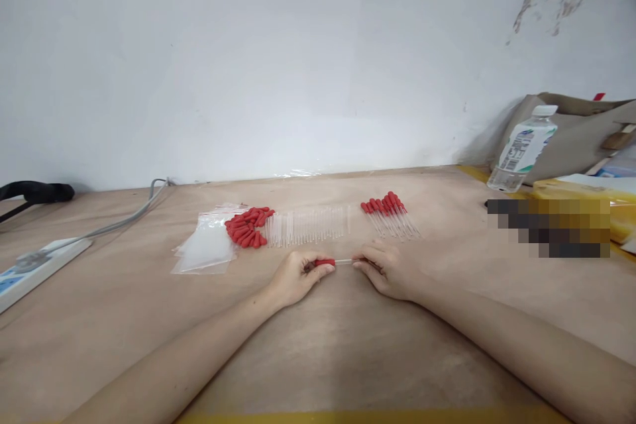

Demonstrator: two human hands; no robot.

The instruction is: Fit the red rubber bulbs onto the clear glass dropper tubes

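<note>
My left hand pinches a red rubber bulb low over the table. My right hand pinches the other end of a thin clear glass tube that meets the bulb between the two hands. Just behind them lie a pile of loose red bulbs, a row of several bare glass tubes, and a fan of finished droppers with red bulbs.
A stack of small clear plastic bags lies left of the bulbs. A white power strip with a grey cable sits at far left. A plastic water bottle, a beige bag and yellow packaging crowd the right side against the wall.
</note>
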